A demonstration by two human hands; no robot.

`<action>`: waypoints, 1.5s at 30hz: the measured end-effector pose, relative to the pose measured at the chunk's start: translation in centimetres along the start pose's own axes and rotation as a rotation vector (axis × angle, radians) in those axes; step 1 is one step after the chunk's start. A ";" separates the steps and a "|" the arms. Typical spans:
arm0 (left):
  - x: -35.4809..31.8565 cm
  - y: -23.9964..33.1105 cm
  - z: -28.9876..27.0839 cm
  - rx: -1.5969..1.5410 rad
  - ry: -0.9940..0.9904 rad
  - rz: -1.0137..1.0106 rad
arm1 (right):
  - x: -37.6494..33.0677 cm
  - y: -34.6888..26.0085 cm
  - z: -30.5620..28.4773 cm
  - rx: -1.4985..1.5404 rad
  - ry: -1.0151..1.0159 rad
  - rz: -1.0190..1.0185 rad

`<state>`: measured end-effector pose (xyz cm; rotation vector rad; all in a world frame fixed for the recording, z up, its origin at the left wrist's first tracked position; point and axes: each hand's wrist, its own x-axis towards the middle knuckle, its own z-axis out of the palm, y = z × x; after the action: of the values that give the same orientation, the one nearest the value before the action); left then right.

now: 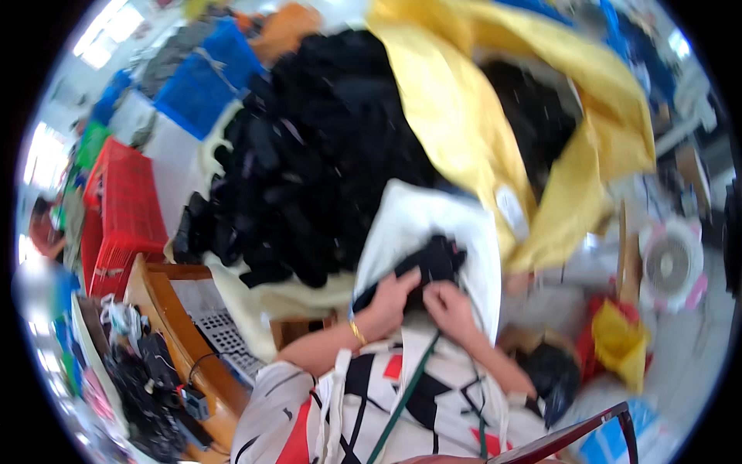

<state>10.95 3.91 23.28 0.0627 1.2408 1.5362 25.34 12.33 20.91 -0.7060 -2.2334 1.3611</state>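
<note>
Over my lap lies a white cloth (475, 232), and on it is a small black fabric piece (437, 259), blurred; whether it is a sock, a glove or something else I cannot tell. My left hand (393, 300), with a gold bracelet at the wrist, grips its near left side. Close beside it, my right hand (450, 308) pinches the near edge, fingers bent and pressed together. Just beyond the white cloth rises a large heap of similar black fabric pieces (325, 147).
At the right, a yellow sack (464, 116) gapes around more black pieces. A red plastic crate (131, 209) and wooden furniture (166, 309) stand left. On the right are a pink-and-white fan (671, 264), a black bag (550, 379) and a yellow bag (620, 340).
</note>
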 end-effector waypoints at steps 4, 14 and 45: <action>2.0 -2.2 -0.4 -0.103 0.151 -0.154 | -1.0 2.0 -3.2 0.458 0.063 0.450; 1.4 1.7 1.3 -0.156 0.099 -0.187 | -5.0 9.6 -15.3 0.950 0.869 0.417; 4.4 -2.0 1.8 -0.055 0.127 -0.210 | 1.2 1.6 -4.0 0.452 -0.004 0.609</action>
<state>11.69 8.06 20.28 -0.1984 1.2618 1.4071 27.13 16.44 21.26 -1.2582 -1.6616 2.0530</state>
